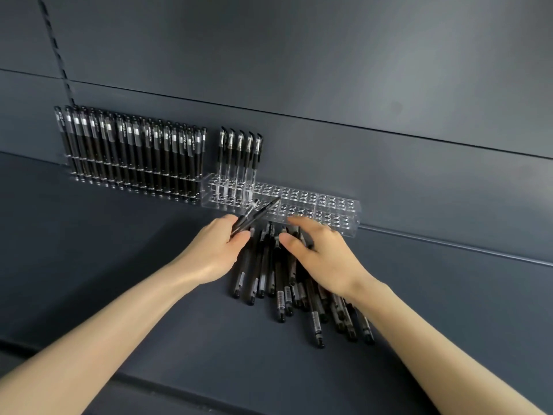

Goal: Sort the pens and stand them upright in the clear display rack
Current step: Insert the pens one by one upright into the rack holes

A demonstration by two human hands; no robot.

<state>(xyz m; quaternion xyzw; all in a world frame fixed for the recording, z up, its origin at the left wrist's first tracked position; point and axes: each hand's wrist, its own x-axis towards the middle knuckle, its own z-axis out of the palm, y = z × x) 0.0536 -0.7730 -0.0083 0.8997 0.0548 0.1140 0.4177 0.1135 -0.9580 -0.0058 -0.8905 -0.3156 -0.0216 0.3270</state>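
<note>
Left hand (221, 244): gripping pen (258, 212), long axis slanting toward rack (314, 205) just beyond fingertips. Right hand (320, 253): loose-fingered, resting on pile (269, 283).

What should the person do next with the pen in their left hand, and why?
Probably tip the pen in the left hand upright and lower it into an empty hole of the clear rack, next to the five standing pens; it points slantwise at the rack.

Black pens (281, 283) with white labels, clear rack (314, 205) dotted with round holes, dark slate-grey shelf (119, 223).
</note>
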